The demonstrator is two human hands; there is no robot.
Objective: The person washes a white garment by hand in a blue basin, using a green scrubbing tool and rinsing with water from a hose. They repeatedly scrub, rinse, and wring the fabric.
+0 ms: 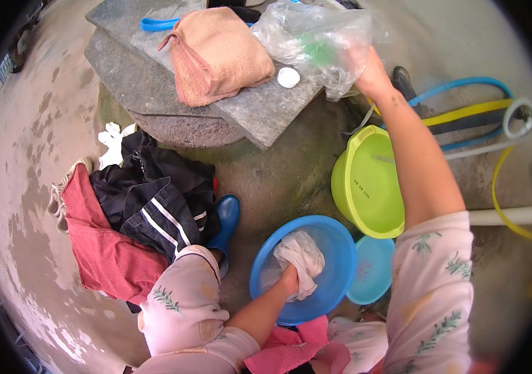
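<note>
In the blue plastic basin (341,285), my left hand (289,279) grips a wet, whitish cloth (301,255); folds of it hide the fingers. My right arm stretches forward to the stone slab. There my right hand (366,70) is at a clear plastic bag (289,28), with something green showing through the film. The plastic blurs my right fingers, so I cannot tell whether they are closed on anything. Left of the bag lies a folded orange-brown towel (228,51). A round white cap (288,77) sits between them on the stone.
A lime-green basin (348,182) is tilted beside my right forearm, above a small light-blue basin (371,273). Dark clothes (153,187) and a red garment (102,243) are heaped at left, by a blue rubber boot (227,217). Hoses (467,112) coil at right.
</note>
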